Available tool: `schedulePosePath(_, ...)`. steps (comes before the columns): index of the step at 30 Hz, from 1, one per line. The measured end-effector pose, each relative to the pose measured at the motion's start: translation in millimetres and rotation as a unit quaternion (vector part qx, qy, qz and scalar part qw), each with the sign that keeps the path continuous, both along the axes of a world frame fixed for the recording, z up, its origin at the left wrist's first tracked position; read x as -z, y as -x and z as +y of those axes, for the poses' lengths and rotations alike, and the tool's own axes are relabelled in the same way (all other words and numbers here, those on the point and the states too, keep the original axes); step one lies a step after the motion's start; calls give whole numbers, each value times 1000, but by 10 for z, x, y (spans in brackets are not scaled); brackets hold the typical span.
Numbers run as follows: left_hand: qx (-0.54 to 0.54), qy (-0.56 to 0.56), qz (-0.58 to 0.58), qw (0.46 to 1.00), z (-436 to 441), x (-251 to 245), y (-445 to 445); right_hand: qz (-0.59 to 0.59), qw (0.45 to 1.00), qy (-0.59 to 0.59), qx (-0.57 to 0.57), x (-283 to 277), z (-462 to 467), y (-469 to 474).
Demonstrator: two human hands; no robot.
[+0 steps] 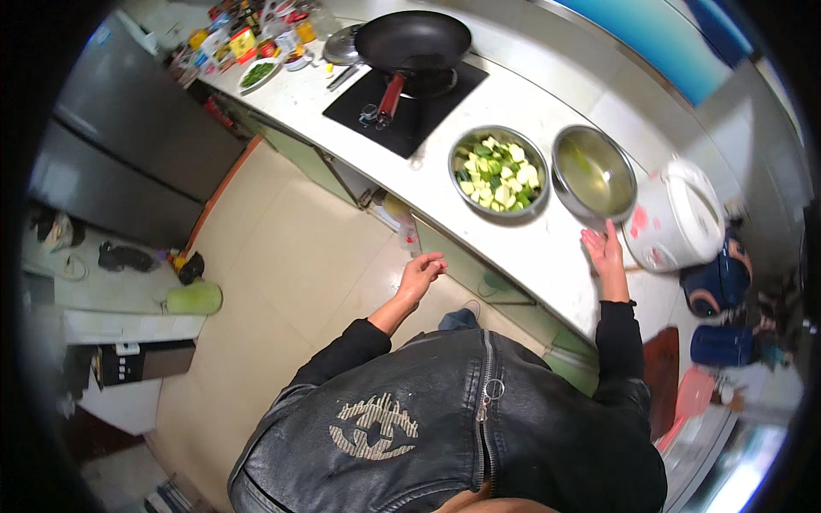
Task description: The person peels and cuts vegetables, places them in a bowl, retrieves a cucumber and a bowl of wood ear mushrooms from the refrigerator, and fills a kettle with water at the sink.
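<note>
My right hand (604, 250) is at the counter with its fingers spread and nothing in them. Its fingertips are right by the near rim of a steel bowl (587, 192) that holds some pale yellowish liquid; whether they touch it I cannot tell. Left of that bowl stands another steel bowl (544, 186), full of chopped green and pale vegetable pieces (497, 173), perhaps squash. In front of the counter's edge, over the floor, hangs my left hand (421, 277), empty, with loosely bent fingers.
A black wok (414, 42) with a red handle sits on the black cooktop (410, 131). Beyond it are a plate of chopped greens (258, 75) and several condiment packages. A white rice cooker (673, 218) stands right of the bowls, near a brown board (664, 378). Below, a cabinet stands open.
</note>
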State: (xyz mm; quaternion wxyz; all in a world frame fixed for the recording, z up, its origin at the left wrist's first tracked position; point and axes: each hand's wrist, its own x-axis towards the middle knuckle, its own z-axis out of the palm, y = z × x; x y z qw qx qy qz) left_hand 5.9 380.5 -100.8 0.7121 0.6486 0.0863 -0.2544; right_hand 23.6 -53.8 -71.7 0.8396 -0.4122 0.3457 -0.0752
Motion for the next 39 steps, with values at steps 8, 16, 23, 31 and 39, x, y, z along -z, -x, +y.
schedulePosePath(8,-66,35,11,997,-411,-39,-490,15,993,-104,-52,365,-517,-657)
schedulePosePath(16,-78,16,29,996,-434,-35,-735,-12,988,-148,-34,46,-484,-779)
schedulePosePath(23,11,19,57,998,-436,-113,-875,-58,995,-77,23,-757,128,-499)
schedulePosePath(31,209,20,25,977,-367,39,-903,-122,986,-104,42,-900,1033,744)
schedulePosePath(39,433,27,106,895,-612,346,-499,-15,951,-48,306,-1032,2308,2751)
